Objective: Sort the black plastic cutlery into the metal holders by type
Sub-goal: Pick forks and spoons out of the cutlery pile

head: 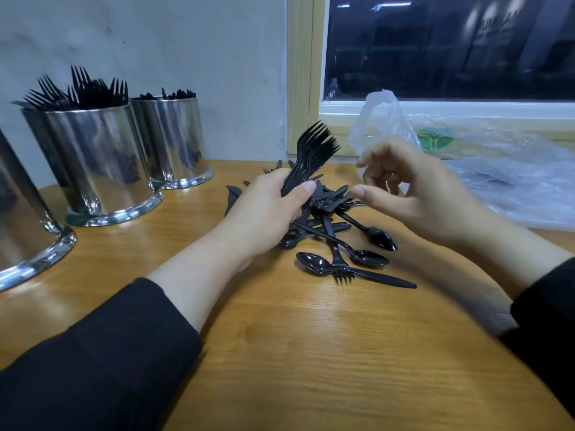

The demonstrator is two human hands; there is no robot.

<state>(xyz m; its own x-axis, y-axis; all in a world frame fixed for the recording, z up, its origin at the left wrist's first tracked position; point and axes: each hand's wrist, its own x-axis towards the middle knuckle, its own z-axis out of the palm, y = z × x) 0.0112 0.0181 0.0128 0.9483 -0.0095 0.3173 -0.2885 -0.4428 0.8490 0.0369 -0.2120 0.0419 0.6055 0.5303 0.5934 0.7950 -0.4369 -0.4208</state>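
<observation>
While the left hand (273, 206) grips a fanned bundle of black plastic forks (311, 154), right hand (413, 194) hovers loosely curled, empty; bundle may slip onto the mixed black cutlery pile (336, 231) mid-bench.

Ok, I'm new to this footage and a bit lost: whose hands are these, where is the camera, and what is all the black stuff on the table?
The single picture comes from a camera worn on a person's head, looking down at their own bare hands. The left hand grips a bundle of black forks, tines up. The right hand hovers with loosely curled fingers and holds nothing. Between them, on the wooden table, lies a mixed pile of cutlery: spoons, forks, knives. At left stand metal holders; the middle one already holds forks. A plastic bag lies at right.
</observation>
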